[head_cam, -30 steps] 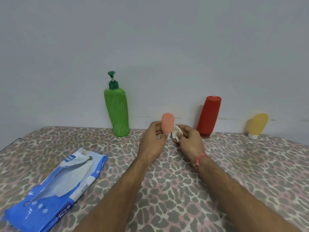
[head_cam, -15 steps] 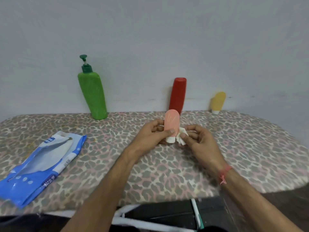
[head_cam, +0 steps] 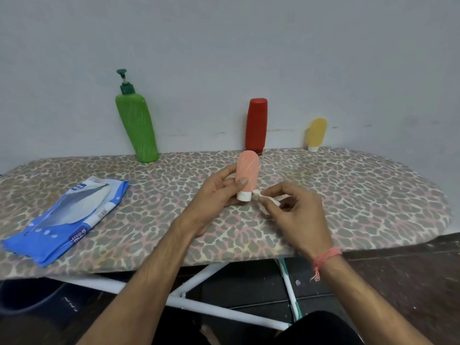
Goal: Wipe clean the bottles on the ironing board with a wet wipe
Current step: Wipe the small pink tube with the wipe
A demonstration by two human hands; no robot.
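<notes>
Four bottles (head_cam: 247,174); one wipe (head_cam: 265,198); two hands (head_cam: 219,195).

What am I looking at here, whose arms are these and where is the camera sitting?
There is no machine here. The view comes from a camera worn on a person's head, looking forward and down, so the two arms are the wearer's own. The surface is an ironing board with a leopard-print cover, set against a wall. The left hand grips a small pink bottle, cap end down. The right hand pinches a white wet wipe next to the cap. Along the wall stand a green pump bottle, a red bottle and a small yellow bottle. A blue wet wipe pack lies on the left.
</notes>
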